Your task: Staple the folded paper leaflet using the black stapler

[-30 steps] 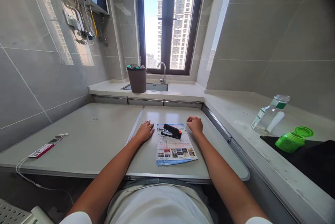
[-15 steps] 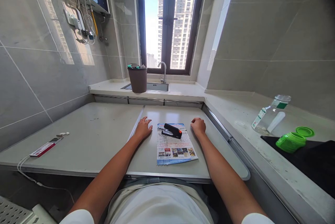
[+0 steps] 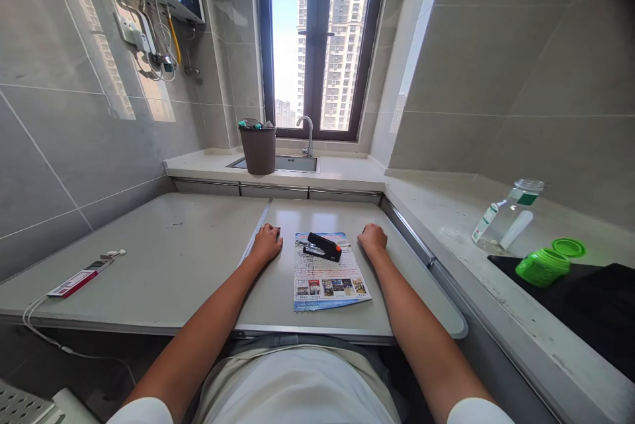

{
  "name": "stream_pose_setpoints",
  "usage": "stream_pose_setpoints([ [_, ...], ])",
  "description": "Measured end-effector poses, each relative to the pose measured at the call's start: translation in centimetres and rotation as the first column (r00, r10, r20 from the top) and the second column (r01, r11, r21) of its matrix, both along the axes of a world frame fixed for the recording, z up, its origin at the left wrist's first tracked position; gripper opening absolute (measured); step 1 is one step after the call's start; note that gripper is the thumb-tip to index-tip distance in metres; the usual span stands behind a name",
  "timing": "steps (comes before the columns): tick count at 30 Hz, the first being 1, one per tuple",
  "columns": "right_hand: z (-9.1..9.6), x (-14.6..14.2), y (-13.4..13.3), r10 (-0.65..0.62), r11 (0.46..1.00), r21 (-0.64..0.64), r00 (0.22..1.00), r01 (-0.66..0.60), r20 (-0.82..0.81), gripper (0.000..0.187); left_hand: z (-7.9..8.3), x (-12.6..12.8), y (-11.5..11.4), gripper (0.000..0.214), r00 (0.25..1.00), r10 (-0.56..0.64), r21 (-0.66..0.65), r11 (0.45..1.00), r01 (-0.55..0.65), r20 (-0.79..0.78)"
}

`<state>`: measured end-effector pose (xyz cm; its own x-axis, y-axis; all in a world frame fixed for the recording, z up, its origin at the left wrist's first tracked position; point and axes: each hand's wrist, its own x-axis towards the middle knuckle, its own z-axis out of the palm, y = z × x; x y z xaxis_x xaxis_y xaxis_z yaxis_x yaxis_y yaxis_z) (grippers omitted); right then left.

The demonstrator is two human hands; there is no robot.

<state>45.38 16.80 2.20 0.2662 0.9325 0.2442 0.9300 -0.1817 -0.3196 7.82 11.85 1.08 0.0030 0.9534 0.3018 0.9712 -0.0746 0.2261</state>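
Observation:
A black stapler (image 3: 322, 247) lies on its side across the upper part of a printed leaflet stack (image 3: 330, 285), which rests on the pale table. To the left of the papers my left hand (image 3: 266, 243) is on the tabletop, its fingers curled in and apart from the stapler. My right hand (image 3: 373, 239) rests as a fist just right of the papers' upper corner. Nothing shows in either hand. The leaflets have blue edges and a row of small photos, with their lower edges slightly fanned.
A white cable runs beside a red-and-white power strip (image 3: 79, 280) at the table's left. Behind stand a brown bin (image 3: 258, 151) and a sink with a faucet (image 3: 308, 136). On the right counter are a clear jar (image 3: 506, 219), an opened green container (image 3: 543, 266) and a black cloth (image 3: 595, 305).
My left hand's spread fingers have curled in. My right hand stays a fist. The stapler and papers have not moved on the table; the whole view has shifted slightly.

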Motion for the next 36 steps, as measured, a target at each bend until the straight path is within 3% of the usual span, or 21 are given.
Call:
stream_pose_setpoints([
  [4,0.0,0.0,-0.2,0.006,1.0,0.002,1.0,-0.006,0.002,0.03,-0.3,0.1,0.2,0.042,0.998,-0.053,0.037,0.998,0.052,0.045],
  [8,0.1,-0.1,-0.3,0.025,0.999,0.033,1.0,-0.025,0.001,0.031,-0.6,0.5,0.2,0.048,0.997,-0.071,-0.063,0.995,0.073,0.028],
  [14,0.5,-0.5,-0.5,0.061,0.995,0.077,0.998,-0.058,-0.036,0.027,0.4,0.5,-0.4,0.03,0.996,-0.085,-0.013,0.996,0.085,-0.009],
  [19,1.4,-1.2,-0.9,0.165,0.965,0.219,0.983,-0.146,-0.074,0.024,1.3,0.2,-0.9,0.016,0.994,-0.106,0.029,0.994,0.105,0.032],
  [23,1.9,-2.5,-1.3,0.432,0.869,0.354,0.88,-0.346,-0.199,0.024,1.5,0.3,-1.1,0.006,0.986,-0.113,0.05,0.993,0.107,0.127],
  [26,2.0,-3.5,-1.7,0.585,0.794,0.396,0.757,-0.462,-0.289,0.039,1.5,0.7,-1.2,0.007,0.961,-0.186,0.052,0.983,0.179,0.203],
  [28,2.0,-4.0,-2.0,0.663,0.746,0.374,0.671,-0.552,-0.332,0.047,1.5,1.0,-1.4,0.008,0.929,-0.26,0.066,0.966,0.251,0.263],
  [32,2.4,-4.8,-2.8,0.817,0.564,0.306,0.464,-0.767,-0.343,0.048,1.7,1.6,-1.9,0.018,0.839,-0.37,0.071,0.924,0.375,0.399],
  [36,3.0,-5.7,-4.0,0.864,0.465,0.241,0.377,-0.852,-0.335,0.046,2.1,1.7,-2.1,0.026,0.838,-0.427,0.079,0.901,0.427,0.34],
])
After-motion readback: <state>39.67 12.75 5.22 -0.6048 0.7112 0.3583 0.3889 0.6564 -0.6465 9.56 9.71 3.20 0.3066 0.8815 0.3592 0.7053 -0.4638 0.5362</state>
